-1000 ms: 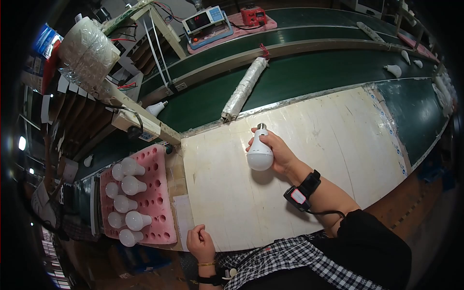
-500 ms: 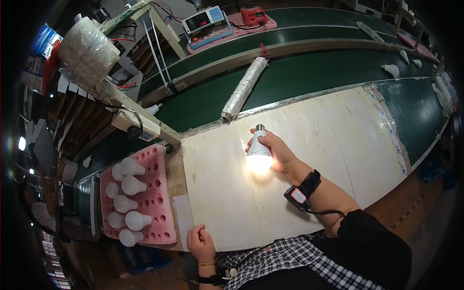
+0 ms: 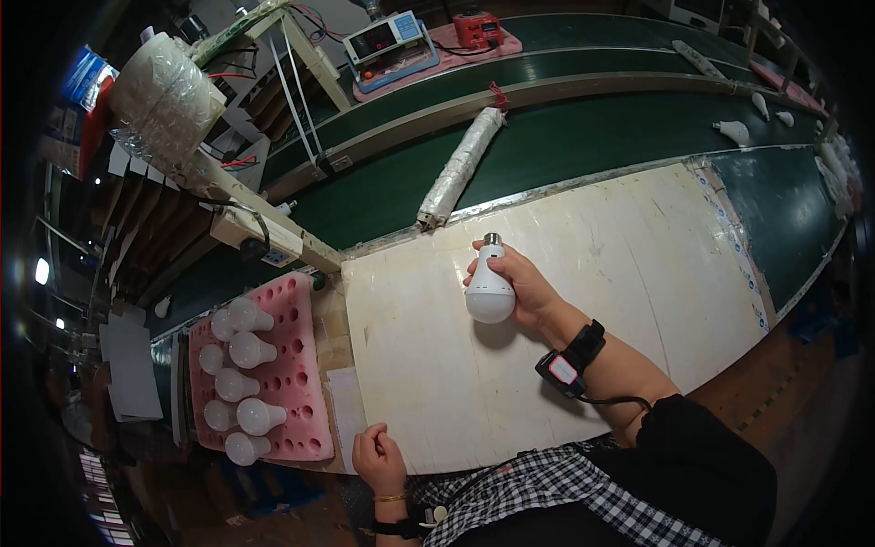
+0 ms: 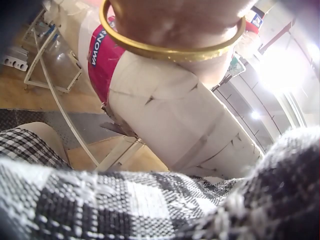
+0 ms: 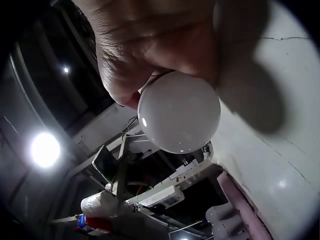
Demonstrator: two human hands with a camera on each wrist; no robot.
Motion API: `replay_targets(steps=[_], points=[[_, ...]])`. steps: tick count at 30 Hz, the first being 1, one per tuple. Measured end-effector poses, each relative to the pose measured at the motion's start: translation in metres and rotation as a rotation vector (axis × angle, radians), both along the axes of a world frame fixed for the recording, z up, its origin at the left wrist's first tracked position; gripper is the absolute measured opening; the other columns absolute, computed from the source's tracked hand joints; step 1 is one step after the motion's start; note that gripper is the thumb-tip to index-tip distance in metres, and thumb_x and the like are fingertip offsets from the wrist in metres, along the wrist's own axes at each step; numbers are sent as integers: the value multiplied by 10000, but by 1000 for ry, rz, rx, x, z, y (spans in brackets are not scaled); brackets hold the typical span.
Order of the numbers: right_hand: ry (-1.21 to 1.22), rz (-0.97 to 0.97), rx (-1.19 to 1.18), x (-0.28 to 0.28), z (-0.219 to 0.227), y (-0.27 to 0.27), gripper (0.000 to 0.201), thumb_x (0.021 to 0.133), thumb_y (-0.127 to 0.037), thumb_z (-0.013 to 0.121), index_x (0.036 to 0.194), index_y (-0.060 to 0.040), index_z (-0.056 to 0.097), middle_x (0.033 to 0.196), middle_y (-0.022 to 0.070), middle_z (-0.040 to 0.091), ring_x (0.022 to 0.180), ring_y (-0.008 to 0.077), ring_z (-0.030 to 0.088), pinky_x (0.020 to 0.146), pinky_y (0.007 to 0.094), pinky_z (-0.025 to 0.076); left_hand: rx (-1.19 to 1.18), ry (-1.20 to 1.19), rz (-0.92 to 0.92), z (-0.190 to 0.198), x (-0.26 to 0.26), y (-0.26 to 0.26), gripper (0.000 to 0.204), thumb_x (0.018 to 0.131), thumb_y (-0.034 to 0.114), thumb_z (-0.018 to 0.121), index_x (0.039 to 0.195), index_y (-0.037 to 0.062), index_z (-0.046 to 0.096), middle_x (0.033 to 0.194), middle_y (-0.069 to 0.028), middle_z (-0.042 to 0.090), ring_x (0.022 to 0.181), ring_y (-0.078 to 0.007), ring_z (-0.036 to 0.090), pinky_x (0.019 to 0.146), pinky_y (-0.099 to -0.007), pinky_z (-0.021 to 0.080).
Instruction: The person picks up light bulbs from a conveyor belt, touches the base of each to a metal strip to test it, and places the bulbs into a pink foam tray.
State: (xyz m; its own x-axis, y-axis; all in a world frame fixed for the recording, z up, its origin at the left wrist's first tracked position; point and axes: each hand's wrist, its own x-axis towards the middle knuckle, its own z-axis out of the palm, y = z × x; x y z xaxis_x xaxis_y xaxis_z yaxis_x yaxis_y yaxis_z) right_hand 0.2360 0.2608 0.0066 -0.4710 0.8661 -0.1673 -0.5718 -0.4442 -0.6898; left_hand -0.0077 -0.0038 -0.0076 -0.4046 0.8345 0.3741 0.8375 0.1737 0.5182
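My right hand [image 3: 524, 284] grips a white LED light bulb [image 3: 490, 296] around its body, metal screw cap pointing away from me and dome toward me. The bulb is unlit, held above the pale board [image 3: 419, 383], with its shadow below. In the right wrist view the frosted dome [image 5: 180, 112] shows under the hand [image 5: 155, 45], whose fingertips are hidden. My left hand [image 3: 379, 459] rests idle at the board's near edge, fingers loosely curled and holding nothing. The left wrist view shows a gold bangle [image 4: 170, 52] and checked cloth [image 4: 125, 200], with the fingers out of sight.
On the left, a pink foam tray [image 3: 305, 365] carries several white bulbs [image 3: 253, 349]. Beyond the board runs a green conveyor belt [image 3: 583, 137] with a wrapped bar [image 3: 463, 169] across it and bulbs [image 3: 732, 133] at right. A socket strip [image 3: 258, 239] and a meter [image 3: 383, 38] stand behind.
The held bulb was unlit, glowed half a second ago, and is dark again now. Bulbs on the belt have shifted left. Both hands stay in place.
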Motion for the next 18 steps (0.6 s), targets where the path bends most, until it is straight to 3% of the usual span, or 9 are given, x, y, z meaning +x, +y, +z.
replay_targets(steps=[10,11,18], points=[[25,-15,-6,0,2,-1,468,906,-184,505,1339,-66,373,1011,129,619,942,232,646,800,379,558,4,3,6,-2,-1,0,125,824,-31,551,907,15,632,763,-79,549,597,-179,471,533,-306,374],[122,9,-86,2,5,-1,465,904,-184,503,1340,-77,377,1015,135,617,952,244,642,791,388,564,4,3,6,-2,-1,0,125,824,-31,551,907,15,632,763,-79,549,597,-179,471,533,-306,374],[75,13,-94,3,6,0,447,915,-180,473,1341,-76,388,1024,132,615,965,250,638,783,389,571,5,12,-13,-3,-3,-2,127,824,-30,549,910,13,632,761,-81,548,596,-184,472,535,-311,375]])
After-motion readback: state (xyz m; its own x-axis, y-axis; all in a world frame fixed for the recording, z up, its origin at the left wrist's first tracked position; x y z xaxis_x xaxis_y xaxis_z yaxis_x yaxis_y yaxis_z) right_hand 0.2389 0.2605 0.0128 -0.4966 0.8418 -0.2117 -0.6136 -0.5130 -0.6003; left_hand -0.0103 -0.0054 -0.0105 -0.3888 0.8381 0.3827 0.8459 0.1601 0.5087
